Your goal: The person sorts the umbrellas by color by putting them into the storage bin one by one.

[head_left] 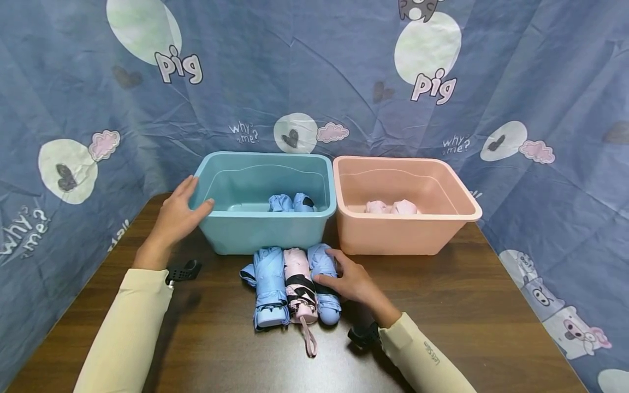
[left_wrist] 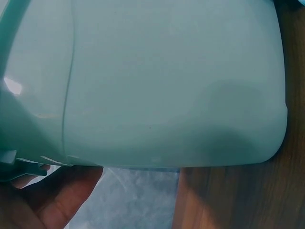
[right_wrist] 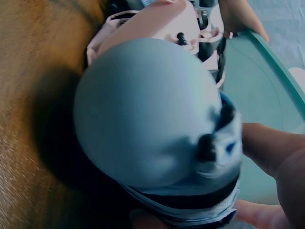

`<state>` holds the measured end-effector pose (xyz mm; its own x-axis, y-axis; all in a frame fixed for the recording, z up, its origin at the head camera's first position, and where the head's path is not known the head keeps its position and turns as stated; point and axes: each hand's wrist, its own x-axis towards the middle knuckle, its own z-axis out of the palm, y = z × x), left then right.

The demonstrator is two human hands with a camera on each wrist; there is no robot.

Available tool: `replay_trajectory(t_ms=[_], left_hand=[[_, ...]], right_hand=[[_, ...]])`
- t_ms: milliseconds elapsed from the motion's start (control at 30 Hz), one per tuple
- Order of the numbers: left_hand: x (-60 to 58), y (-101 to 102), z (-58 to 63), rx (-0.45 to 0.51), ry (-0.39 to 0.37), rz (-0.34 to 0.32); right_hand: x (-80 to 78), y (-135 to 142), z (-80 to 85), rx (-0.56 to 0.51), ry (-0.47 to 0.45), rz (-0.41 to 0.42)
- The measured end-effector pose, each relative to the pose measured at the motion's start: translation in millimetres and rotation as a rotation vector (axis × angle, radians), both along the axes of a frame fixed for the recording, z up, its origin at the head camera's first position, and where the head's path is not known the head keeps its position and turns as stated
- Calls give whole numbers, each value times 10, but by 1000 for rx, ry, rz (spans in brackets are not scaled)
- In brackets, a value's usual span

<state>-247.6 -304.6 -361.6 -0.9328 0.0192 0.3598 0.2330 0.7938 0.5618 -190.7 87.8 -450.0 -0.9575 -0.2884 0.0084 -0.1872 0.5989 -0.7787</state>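
Three folded umbrellas lie side by side in front of the bins: a blue umbrella (head_left: 270,275) at the left, a pink umbrella (head_left: 297,265) with a wrist loop in the middle, a blue umbrella (head_left: 321,262) at the right. My right hand (head_left: 356,280) grips the right-hand blue one, thumb across its top and fingers along its far right side. Its rounded handle end (right_wrist: 147,112) fills the right wrist view. At the teal bin's (head_left: 265,232) left front corner, my left hand (head_left: 179,214) rests by the rim, fingers extended and thumb reaching over the edge.
Two blue bundles (head_left: 291,203) lie inside the teal bin. Beside it, a peach bin (head_left: 393,234) holds two pale pink bundles (head_left: 391,207). Both bins stand at the back of the brown wooden table (head_left: 221,349), before a blue printed curtain (head_left: 314,71).
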Motion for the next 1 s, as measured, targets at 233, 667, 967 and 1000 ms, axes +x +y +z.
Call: replay_trajectory(t_ms=[233,667,967,1000], left_hand=[[-1,-17,-3,5,6,1],[-23,-20,-11,10,-9,2],[-8,-10,-10,7,-8,6],[-6,-10,-9,6,-7,5]], right_hand=[[3,-53,-47,82,81,-59],[-12,-43,-47,45,68,-66],[-36,-14,-84,19,25,-73],[-36,-14,-85,14,20,-74]])
